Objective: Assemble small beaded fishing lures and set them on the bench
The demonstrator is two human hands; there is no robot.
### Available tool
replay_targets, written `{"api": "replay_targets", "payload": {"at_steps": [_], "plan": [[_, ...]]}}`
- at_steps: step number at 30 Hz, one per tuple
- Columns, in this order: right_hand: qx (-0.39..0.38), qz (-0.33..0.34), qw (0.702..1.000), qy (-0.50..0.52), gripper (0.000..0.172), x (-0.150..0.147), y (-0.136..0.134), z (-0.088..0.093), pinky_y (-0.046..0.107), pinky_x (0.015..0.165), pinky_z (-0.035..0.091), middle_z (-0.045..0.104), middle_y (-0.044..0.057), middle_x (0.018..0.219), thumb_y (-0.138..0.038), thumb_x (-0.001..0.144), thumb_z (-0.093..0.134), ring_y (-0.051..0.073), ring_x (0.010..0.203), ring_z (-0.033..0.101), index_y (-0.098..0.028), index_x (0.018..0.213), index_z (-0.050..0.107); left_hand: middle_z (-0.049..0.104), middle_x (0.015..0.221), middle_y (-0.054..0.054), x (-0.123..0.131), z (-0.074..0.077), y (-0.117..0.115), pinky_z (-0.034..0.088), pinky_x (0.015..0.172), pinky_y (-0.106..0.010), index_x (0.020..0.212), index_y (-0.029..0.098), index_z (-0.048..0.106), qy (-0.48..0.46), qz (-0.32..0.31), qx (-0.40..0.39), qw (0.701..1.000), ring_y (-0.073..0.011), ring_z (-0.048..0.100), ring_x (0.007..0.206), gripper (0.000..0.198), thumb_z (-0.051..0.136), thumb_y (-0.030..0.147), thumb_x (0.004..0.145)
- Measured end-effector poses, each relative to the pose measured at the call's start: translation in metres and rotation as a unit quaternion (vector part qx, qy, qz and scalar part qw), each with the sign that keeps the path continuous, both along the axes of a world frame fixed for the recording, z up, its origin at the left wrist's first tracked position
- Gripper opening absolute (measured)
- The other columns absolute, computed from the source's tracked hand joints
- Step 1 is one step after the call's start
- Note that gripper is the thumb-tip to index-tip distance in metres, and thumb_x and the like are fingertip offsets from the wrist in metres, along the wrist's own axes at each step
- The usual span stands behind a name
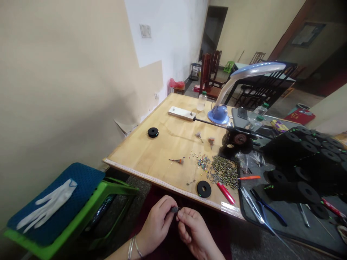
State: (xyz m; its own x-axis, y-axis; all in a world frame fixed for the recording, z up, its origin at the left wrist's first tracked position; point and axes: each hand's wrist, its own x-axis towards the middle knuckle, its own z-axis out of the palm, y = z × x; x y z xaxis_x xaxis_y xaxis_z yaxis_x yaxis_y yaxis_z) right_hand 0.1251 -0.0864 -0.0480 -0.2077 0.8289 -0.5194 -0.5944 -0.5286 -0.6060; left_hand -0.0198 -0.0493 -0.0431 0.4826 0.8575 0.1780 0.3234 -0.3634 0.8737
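Observation:
Just off the table's front edge, my left hand (162,216) is closed around a small dark grey piece (174,209) whose kind I cannot make out. My right hand (191,227) pinches at the right end of that piece; what lies between its fingertips is too small to name. Nearest to both hands on the table lies a flat black foam ring (204,189). A small metal swivel-like part (190,182) rests left of the ring. Beyond it spreads a pile of small dark-and-yellow cylinders (224,169), with coloured beads (203,162) beside it.
A red knife-like tool (226,193), scissors (252,206) and blue-handled pliers (268,213) lie to the right. Black foam spools (300,193) crowd the mat. A blue lamp (219,113) stands behind. At left, a green stool (81,220) bears a white glove (50,204).

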Motion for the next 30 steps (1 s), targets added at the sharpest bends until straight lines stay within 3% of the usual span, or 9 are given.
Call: {"api": "replay_targets", "payload": {"at_steps": [12,30], "plan": [[0.001,0.001,1.000,0.002,0.039,-0.0003,-0.0002,0.0000,0.016,0.032,0.010,0.046,-0.009,0.033,-0.045,0.064,0.080,0.000,0.027,0.022,-0.015,0.063,0.055,0.055,0.080,-0.004,0.0008,-0.0031,0.0007,0.046,0.067,-0.027,0.084,0.020,0.052,0.008,0.000,0.009,1.000,-0.0172,0.055,0.074,0.018,0.039,0.009,0.087],[-0.002,-0.004,1.000,0.020,0.037,-0.0010,-0.0008,0.0053,0.017,0.033,0.011,0.044,-0.010,0.033,-0.043,0.065,0.079,0.000,0.028,0.021,-0.015,0.063,0.056,0.055,0.078,-0.004,0.0012,0.0044,-0.0003,0.046,0.066,-0.027,0.083,0.020,0.053,-0.010,0.000,0.016,1.000,-0.0168,0.055,0.072,0.018,0.040,0.010,0.088]]}}
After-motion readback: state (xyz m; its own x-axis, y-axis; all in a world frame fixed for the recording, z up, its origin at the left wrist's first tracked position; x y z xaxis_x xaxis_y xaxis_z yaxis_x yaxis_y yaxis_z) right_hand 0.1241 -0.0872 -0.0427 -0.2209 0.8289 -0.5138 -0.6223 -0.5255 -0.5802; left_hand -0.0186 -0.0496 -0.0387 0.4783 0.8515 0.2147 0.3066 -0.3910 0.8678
